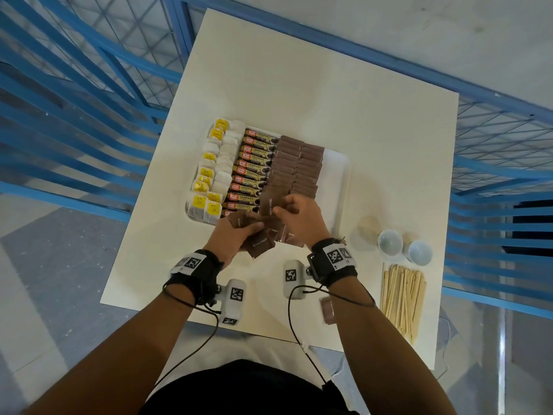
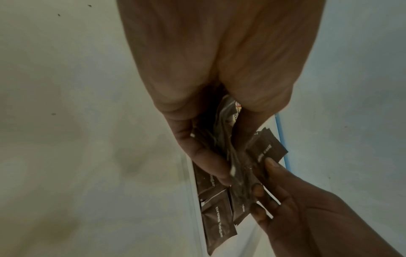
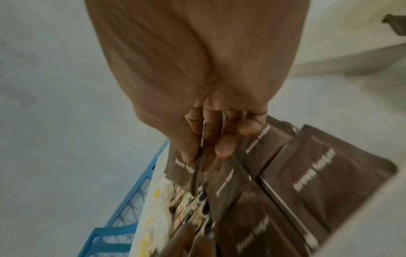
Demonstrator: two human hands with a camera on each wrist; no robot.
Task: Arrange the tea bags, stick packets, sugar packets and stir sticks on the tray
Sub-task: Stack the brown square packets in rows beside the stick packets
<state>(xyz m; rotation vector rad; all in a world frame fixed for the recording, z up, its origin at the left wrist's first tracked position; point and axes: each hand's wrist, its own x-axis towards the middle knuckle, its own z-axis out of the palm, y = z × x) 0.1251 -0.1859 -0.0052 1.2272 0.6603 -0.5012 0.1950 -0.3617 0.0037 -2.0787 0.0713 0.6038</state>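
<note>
Three rows fill my white plastic tray [image 1: 339,175]; both hands clutch brown paper sugar packets [image 1: 259,245]; pale wooden stir sticks [image 1: 402,298] wait at four o'clock.

A white table [image 1: 359,121] stands against blue mesh railings [image 1: 74,94], two pale cups [image 1: 389,241] near its right edge, beside what may be two blurred upturned cups [image 1: 369,227].

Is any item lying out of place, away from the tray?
Yes. One brown sugar packet lies alone on the table near its front edge, by the right wrist, apart from the rows on the tray.
</note>
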